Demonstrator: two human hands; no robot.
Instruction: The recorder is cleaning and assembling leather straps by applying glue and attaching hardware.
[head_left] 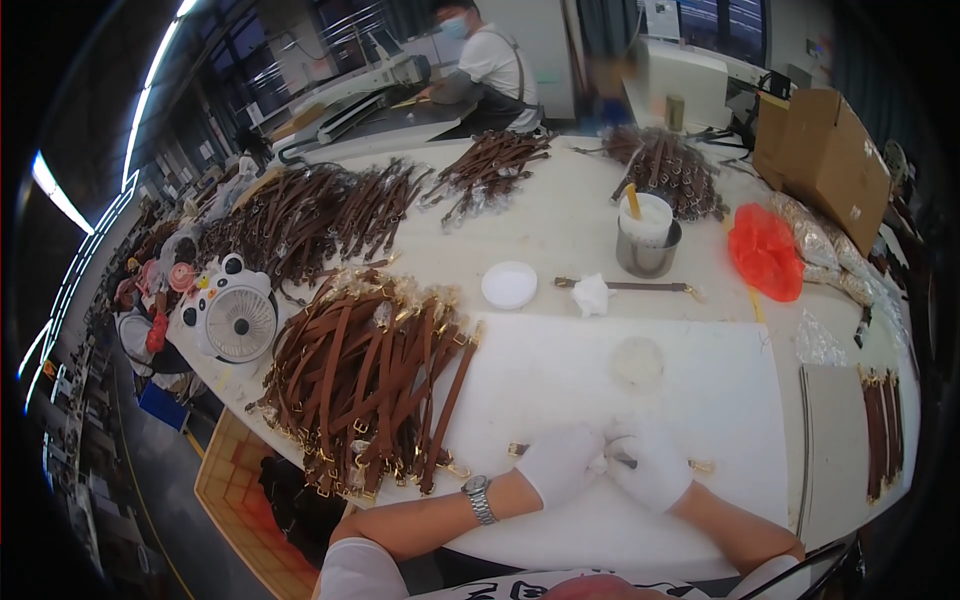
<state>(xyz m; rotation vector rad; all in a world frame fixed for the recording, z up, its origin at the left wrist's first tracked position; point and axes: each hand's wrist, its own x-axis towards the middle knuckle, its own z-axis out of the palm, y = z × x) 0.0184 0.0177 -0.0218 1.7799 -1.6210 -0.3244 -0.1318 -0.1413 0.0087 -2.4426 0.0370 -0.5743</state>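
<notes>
In white gloves, my left hand (565, 466) and my right hand (650, 468) meet over the white work sheet (720, 400), fingers pinched together. A brown leather strap lies under and between them. Its gold-coloured end fitting (702, 466) shows beyond my right hand, and its other end (518, 449) pokes out left of my left hand. The middle of the strap is mostly hidden by the gloves. A small dark piece shows at the right fingers; I cannot tell whether it belongs to the strap. To the left lies a large pile of brown straps (360, 380) with gold buckles.
Beyond the sheet are a white dish (509, 286), a crumpled white cloth (591, 295) on another strap, and a metal pot (648, 250) holding a white tub. A small fan (240, 322) stands left. Right are a red bag (765, 252), a carton (830, 160) and straps (882, 435).
</notes>
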